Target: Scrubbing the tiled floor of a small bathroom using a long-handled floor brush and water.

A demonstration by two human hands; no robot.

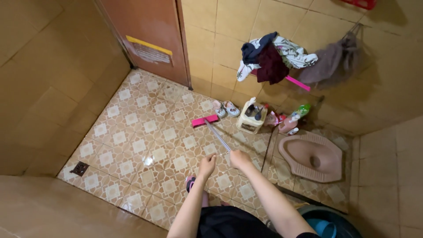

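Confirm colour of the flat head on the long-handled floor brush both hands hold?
Bright pink flat brush head on a silver metal handle, resting on the patterned floor tiles; head view.

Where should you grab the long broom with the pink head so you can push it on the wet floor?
Grab the thin metal handle at its near end, coming from above. The pink head lies flat on the tiled floor, and the handle slants up towards the person. The right hand already closes on that end, and the left hand is beside it. Gripping there gives long reach.

Open tiled floor (132, 132) left of the brush, shoes (225, 108), bottles (291, 121) and squat toilet (313, 156) crowding right
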